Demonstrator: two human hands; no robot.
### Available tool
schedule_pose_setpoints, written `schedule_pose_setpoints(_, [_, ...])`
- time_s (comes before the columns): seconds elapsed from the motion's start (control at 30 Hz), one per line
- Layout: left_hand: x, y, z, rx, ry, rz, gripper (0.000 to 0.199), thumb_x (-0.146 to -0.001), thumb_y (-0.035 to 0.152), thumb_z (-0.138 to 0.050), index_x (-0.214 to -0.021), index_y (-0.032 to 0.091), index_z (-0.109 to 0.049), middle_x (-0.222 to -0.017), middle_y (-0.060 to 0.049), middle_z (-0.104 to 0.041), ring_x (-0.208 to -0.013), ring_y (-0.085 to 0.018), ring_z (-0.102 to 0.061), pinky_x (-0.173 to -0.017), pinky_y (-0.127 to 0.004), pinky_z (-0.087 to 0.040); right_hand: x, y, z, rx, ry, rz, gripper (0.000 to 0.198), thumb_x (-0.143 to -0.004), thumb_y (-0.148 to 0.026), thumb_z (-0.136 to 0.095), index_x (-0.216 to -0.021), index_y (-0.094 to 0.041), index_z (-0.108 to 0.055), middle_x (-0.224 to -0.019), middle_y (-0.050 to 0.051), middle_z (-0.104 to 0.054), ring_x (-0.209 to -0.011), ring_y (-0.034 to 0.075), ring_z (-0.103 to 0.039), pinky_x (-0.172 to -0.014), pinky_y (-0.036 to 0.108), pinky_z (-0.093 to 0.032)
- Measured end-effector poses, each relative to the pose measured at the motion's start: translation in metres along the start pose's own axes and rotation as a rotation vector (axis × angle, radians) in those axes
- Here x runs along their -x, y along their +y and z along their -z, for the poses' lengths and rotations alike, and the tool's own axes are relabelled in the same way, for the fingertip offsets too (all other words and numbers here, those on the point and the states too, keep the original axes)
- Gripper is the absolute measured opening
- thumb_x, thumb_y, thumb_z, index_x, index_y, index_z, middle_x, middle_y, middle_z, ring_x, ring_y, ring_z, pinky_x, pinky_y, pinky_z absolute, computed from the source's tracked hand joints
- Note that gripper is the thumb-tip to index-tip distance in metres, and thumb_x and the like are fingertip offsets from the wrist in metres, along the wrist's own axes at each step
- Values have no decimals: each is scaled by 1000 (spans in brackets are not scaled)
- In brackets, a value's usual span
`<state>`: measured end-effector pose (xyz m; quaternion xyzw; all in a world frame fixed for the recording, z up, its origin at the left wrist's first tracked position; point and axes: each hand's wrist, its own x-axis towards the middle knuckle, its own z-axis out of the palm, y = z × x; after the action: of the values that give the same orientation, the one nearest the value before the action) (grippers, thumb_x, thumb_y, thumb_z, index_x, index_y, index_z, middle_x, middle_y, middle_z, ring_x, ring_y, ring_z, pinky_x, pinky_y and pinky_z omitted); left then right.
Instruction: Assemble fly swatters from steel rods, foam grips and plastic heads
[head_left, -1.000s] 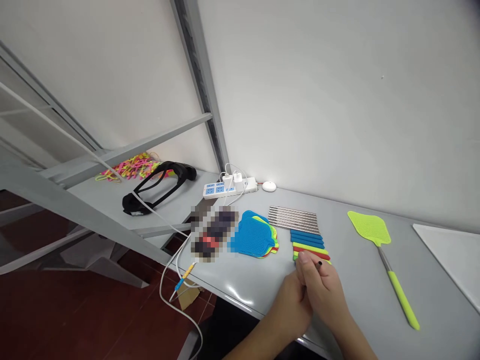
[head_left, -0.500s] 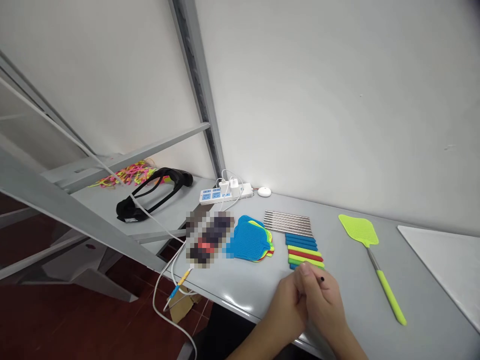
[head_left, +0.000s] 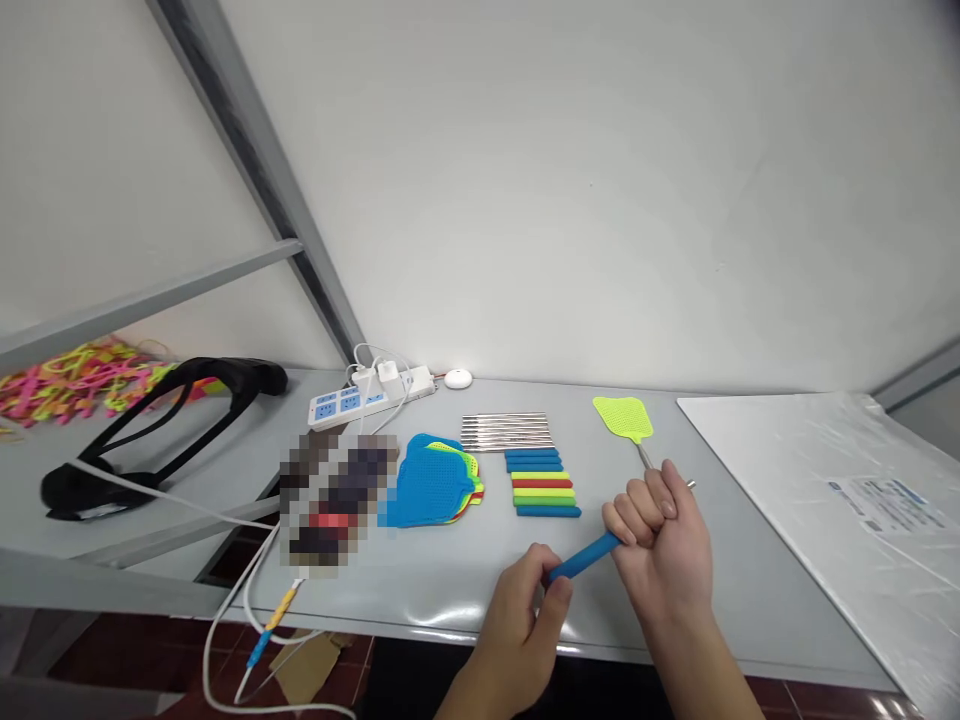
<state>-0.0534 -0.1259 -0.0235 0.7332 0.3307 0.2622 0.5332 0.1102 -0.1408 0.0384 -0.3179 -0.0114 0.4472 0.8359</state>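
A blue fly swatter handle (head_left: 586, 556) spans the space between my hands, above the near part of the table. My left hand (head_left: 521, 620) grips its lower end with thumb and fingers. My right hand (head_left: 660, 530) is closed in a fist around the upper end, and a metal rod tip (head_left: 691, 484) sticks out past it. Behind that fist lies a yellow-green fly swatter (head_left: 624, 418), partly hidden. Several coloured handles (head_left: 541, 484) lie in a column, with a row of metal rods (head_left: 506, 432) beyond them. Blue, yellow and red swatter heads (head_left: 435, 485) are stacked to the left.
A white power strip (head_left: 371, 397) with chargers and a round white case (head_left: 458, 379) sit along the wall. On the left are a black strapped item (head_left: 161, 430), colourful cords (head_left: 82, 380) and trailing white cables (head_left: 217, 625). A white sheet (head_left: 817, 500) lies right.
My hands, clasped together before, have moved apart, exposing the blue handle between them. The view has swung right, and my right hand now overlaps the yellow-green swatter.
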Motion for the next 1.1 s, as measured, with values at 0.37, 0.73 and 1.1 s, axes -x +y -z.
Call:
schedule_pose_setpoints(0.37, [9, 3, -12, -77, 329, -231, 35, -98, 43, -41, -76, 22, -58, -66, -1, -53, -61, -15, -48, -60, -26, -43, 14, 5, -6, 22, -117, 19, 32, -94, -36, -54, -68, -21, -43, -56, -9, -27, -46, 7, -25, -50, 23, -37])
schedule_pose_setpoints(0.73, [-6, -6, 37, -457, 138, -342, 21, -97, 33, -45, -100, 19, -60, -94, -8, -64, -90, -23, -57, -84, -38, -45, 31, 35, 27, 530, -235, 57, 26, -96, -50, -44, -97, -26, -53, -59, -8, -34, -48, 10, -36, -49, 23, -38])
schedule_pose_setpoints(1.1, [-11, -55, 111, -952, 373, -159, 46, -91, 26, -58, -137, 27, -50, -134, -8, -61, -130, -29, -49, -115, -61, -11, 15, -7, 103, 1774, -235, 128, 46, -86, -58, -53, -116, -24, -58, -101, 6, -72, -97, 24, -68, -72, 25, -55])
